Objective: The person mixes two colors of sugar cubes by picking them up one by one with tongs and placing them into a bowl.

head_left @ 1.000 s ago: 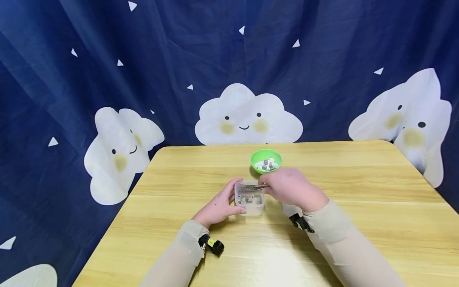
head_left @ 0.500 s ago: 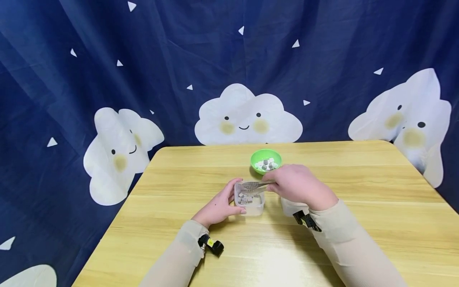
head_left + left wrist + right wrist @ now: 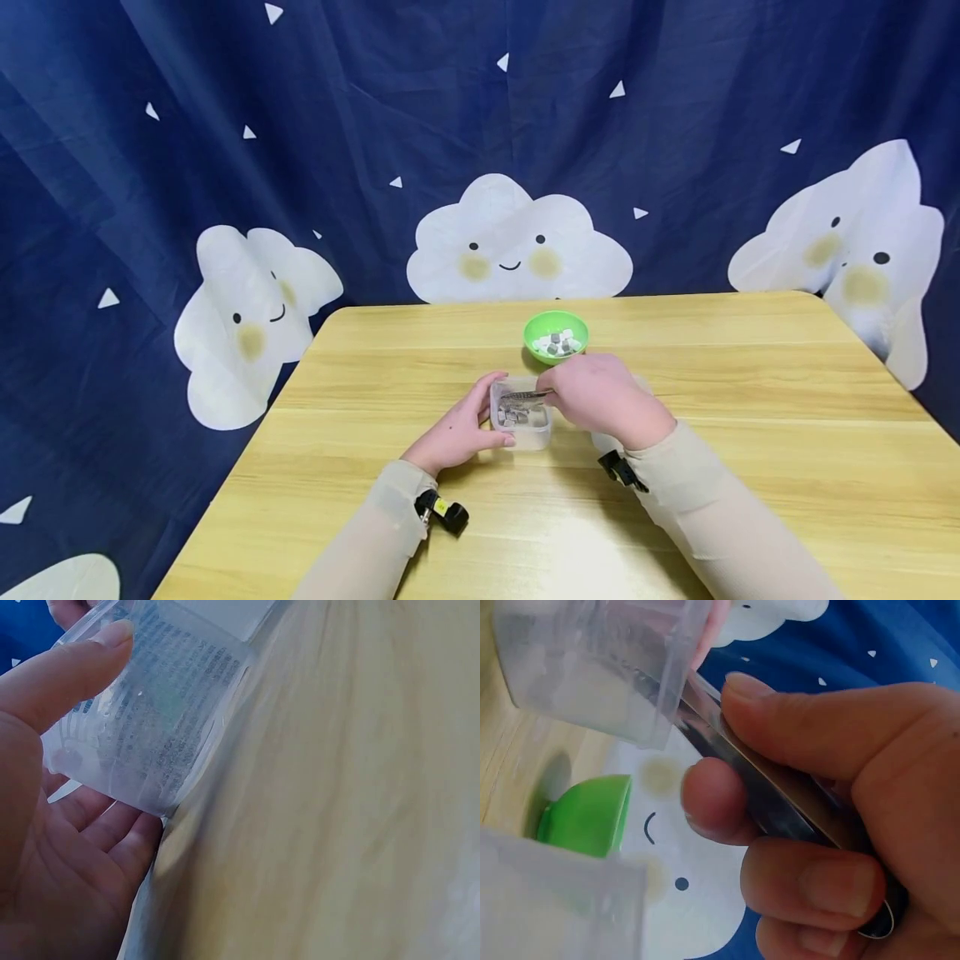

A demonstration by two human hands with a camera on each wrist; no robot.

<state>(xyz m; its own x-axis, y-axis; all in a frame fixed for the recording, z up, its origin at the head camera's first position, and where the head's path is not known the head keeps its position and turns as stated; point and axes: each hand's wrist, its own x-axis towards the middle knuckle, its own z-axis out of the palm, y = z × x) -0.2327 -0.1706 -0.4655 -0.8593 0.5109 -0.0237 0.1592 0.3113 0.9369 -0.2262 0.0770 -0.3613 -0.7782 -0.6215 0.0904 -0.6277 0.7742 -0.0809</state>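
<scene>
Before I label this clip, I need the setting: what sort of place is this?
Probably an indoor tabletop recording setup: a wood-grain table stands before a dark blue cloth printed with smiling clouds, and black wrist-worn devices are in view.

Since half a second ago, the right hand point(image 3: 603, 396) has been shifted toward nine o'clock and slightly toward six. The metal tongs point(image 3: 525, 397) are now lowered into the translucent container point(image 3: 529, 439), their two arms brought closer together. Between two and three o'clock from the hand, part of a second container point(image 3: 642, 384) is uncovered.
</scene>
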